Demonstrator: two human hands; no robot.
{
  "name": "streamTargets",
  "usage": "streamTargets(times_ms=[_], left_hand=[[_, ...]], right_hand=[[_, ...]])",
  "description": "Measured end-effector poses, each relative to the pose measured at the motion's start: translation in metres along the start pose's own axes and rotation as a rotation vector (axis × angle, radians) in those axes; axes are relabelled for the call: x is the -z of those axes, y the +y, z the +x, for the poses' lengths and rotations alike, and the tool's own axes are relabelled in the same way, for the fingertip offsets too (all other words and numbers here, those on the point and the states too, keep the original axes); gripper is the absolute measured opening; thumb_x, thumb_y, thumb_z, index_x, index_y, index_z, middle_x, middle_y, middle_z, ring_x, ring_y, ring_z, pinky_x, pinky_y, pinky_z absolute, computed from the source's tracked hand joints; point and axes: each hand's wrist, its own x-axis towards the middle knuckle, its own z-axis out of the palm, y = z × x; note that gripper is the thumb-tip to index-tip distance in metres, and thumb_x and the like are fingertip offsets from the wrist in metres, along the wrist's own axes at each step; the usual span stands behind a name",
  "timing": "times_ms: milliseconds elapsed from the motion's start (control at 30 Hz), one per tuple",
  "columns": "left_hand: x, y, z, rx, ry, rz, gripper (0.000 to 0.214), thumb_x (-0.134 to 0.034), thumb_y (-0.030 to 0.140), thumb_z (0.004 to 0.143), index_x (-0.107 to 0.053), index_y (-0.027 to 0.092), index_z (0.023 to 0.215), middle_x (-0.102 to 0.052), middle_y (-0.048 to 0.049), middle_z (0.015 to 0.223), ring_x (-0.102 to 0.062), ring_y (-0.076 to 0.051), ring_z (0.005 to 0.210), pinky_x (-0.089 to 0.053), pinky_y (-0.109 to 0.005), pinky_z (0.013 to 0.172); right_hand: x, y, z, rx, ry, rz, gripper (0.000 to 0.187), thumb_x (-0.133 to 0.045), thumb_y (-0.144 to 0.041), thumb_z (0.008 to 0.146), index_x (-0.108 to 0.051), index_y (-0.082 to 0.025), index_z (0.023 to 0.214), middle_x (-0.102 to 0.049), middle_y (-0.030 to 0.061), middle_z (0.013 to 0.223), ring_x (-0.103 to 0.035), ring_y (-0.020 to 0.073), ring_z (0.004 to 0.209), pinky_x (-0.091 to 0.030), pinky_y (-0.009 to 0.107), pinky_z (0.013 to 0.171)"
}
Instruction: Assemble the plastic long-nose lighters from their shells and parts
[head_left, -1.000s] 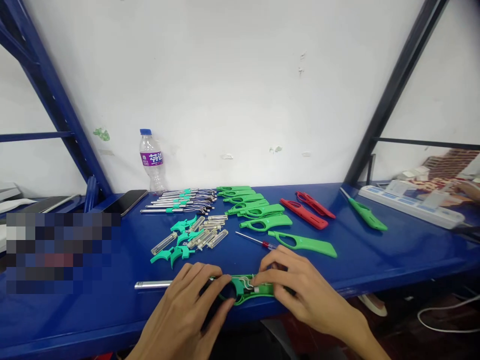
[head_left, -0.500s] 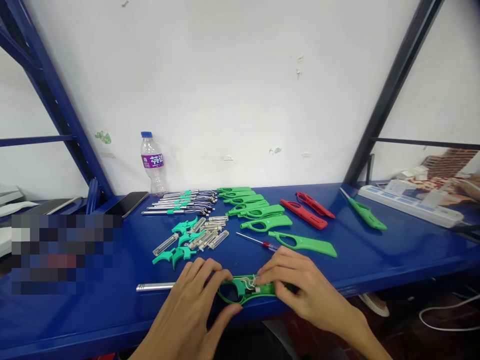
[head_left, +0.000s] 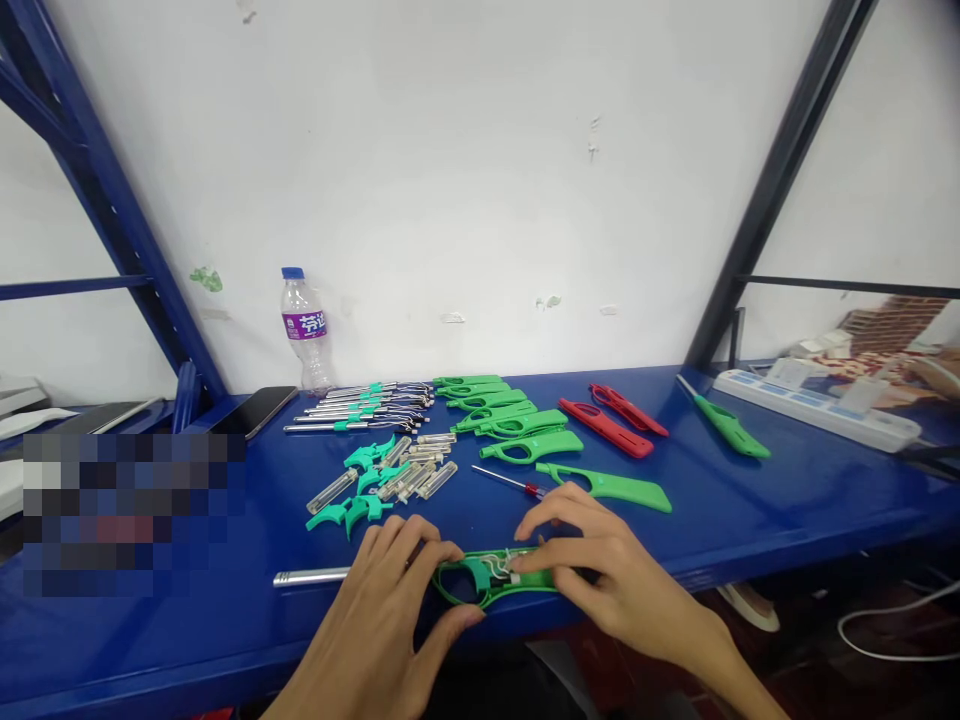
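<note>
An open green lighter shell [head_left: 487,580] with a metal tube [head_left: 311,577] sticking out to the left lies near the front edge of the blue shelf [head_left: 787,510]. My left hand [head_left: 390,610] pins its left part down, fingers curled over it and thumb under the trigger loop. My right hand [head_left: 607,570] presses fingertips on the small white and wire parts inside the shell's right half. A red-handled screwdriver [head_left: 514,483] lies just behind my right hand.
Behind my hands lie teal triggers [head_left: 352,510], clear tubes [head_left: 409,470], metal rods [head_left: 360,405], green half-shells [head_left: 517,425], red half-shells [head_left: 615,415] and one assembled green lighter [head_left: 727,425]. A water bottle [head_left: 304,325] and a phone [head_left: 255,410] stand at the back left, a power strip [head_left: 817,410] at the right.
My left thumb has slid from the shell's trigger loop to below it, uncovering the loop. My right fingers have shifted slightly on the shell's inner parts.
</note>
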Motion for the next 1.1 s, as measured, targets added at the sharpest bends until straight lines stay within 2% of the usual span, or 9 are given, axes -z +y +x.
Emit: streamTargets(times_ms=[133, 233, 400, 500, 600, 767, 900, 1000, 1100], left_hand=[[0.002, 0.002, 0.001, 0.008, -0.007, -0.013, 0.023, -0.067, 0.042, 0.103, -0.064, 0.029, 0.121, -0.066, -0.0045, 0.114, -0.065, -0.028, 0.103, -0.054, -0.05, 0.098], [0.003, 0.001, 0.001, -0.025, -0.008, 0.009, 0.023, -0.067, 0.043, 0.103, -0.065, 0.028, 0.121, -0.067, -0.0045, 0.114, -0.065, -0.027, 0.102, -0.055, -0.047, 0.095], [0.002, -0.01, 0.0, 0.001, 0.034, 0.028, 0.025, -0.067, 0.046, 0.102, -0.067, 0.029, 0.121, -0.068, -0.0052, 0.114, -0.066, -0.028, 0.102, -0.056, -0.048, 0.095], [0.001, -0.017, -0.002, 0.025, 0.058, 0.044, 0.026, -0.067, 0.046, 0.103, -0.066, 0.03, 0.123, -0.067, -0.0065, 0.117, -0.066, -0.029, 0.106, -0.058, -0.049, 0.094], [0.002, -0.02, -0.003, 0.021, 0.061, 0.074, 0.028, -0.068, 0.044, 0.102, -0.066, 0.031, 0.126, -0.067, -0.0069, 0.119, -0.066, -0.029, 0.109, -0.061, -0.048, 0.093], [0.003, -0.019, -0.004, 0.028, 0.077, 0.092, 0.028, -0.069, 0.044, 0.101, -0.066, 0.033, 0.127, -0.066, -0.007, 0.119, -0.066, -0.03, 0.109, -0.063, -0.049, 0.092], [0.003, -0.019, -0.004, 0.049, 0.058, 0.055, 0.027, -0.068, 0.044, 0.101, -0.067, 0.034, 0.126, -0.065, -0.0065, 0.118, -0.065, -0.029, 0.109, -0.064, -0.048, 0.091], [0.003, -0.018, -0.002, 0.051, 0.064, 0.037, 0.026, -0.068, 0.043, 0.101, -0.067, 0.034, 0.126, -0.065, -0.0062, 0.118, -0.065, -0.029, 0.11, -0.063, -0.05, 0.093], [0.004, -0.015, -0.001, 0.053, 0.081, 0.03, 0.024, -0.07, 0.041, 0.1, -0.068, 0.033, 0.123, -0.066, -0.0061, 0.117, -0.065, -0.03, 0.109, -0.063, -0.053, 0.093]], right_hand=[[0.001, -0.002, -0.001, -0.013, 0.007, 0.017, 0.051, -0.046, -0.002, 0.099, -0.076, -0.036, 0.123, -0.069, 0.0011, 0.126, -0.063, 0.0208, 0.116, -0.045, 0.046, 0.11], [0.01, 0.005, -0.005, -0.056, 0.115, 0.005, 0.041, -0.047, -0.014, 0.107, -0.074, -0.038, 0.127, -0.066, 0.0036, 0.133, -0.063, 0.0223, 0.123, -0.053, 0.041, 0.102], [0.053, 0.044, -0.031, -0.211, 0.16, -0.301, 0.027, -0.054, -0.032, 0.108, -0.078, -0.034, 0.12, -0.068, 0.0068, 0.136, -0.066, 0.0281, 0.125, -0.054, 0.05, 0.108], [0.074, 0.068, -0.053, -0.327, 0.153, -0.367, 0.033, -0.055, -0.048, 0.108, -0.079, -0.032, 0.124, -0.073, 0.0087, 0.133, -0.069, 0.0326, 0.125, -0.055, 0.054, 0.109], [0.079, 0.079, -0.065, -0.377, 0.157, -0.372, 0.039, -0.057, -0.056, 0.105, -0.08, -0.031, 0.123, -0.077, 0.0079, 0.13, -0.071, 0.0335, 0.123, -0.058, 0.052, 0.108], [0.078, 0.083, -0.061, -0.429, 0.121, -0.326, 0.042, -0.061, -0.063, 0.101, -0.08, -0.033, 0.122, -0.079, 0.0059, 0.126, -0.074, 0.0327, 0.118, -0.06, 0.048, 0.105], [0.091, 0.086, -0.068, -0.436, 0.166, -0.35, 0.043, -0.061, -0.068, 0.098, -0.081, -0.034, 0.117, -0.081, 0.0036, 0.119, -0.078, 0.0339, 0.109, -0.063, 0.047, 0.097], [0.105, 0.076, -0.079, -0.407, 0.258, -0.385, 0.042, -0.065, -0.068, 0.095, -0.081, -0.036, 0.115, -0.083, 0.0033, 0.116, -0.08, 0.0334, 0.101, -0.066, 0.04, 0.089], [0.107, 0.055, -0.081, -0.388, 0.312, -0.365, 0.037, -0.067, -0.062, 0.097, -0.082, -0.035, 0.116, -0.083, 0.0061, 0.115, -0.082, 0.0322, 0.099, -0.067, 0.034, 0.085]])
